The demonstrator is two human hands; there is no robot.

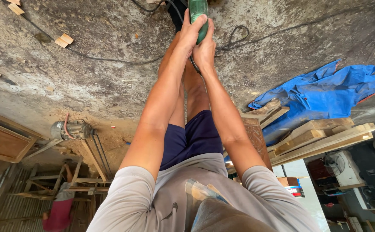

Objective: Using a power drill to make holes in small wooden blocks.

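Observation:
I am bent far over, so the view runs past my grey shirt and dark blue shorts down to the concrete floor. Both arms stretch to a green power tool at the top edge. My left hand wraps its body from the left. My right hand grips it just below, touching the left hand. A black cable runs from the tool across the floor. The tool's working end is out of view.
An electric motor sits on sawdust at the left, and small wood offcuts lie nearby. At the right are a crumpled blue tarp, stacked planks and a carved wooden panel. Another person stands at the lower left.

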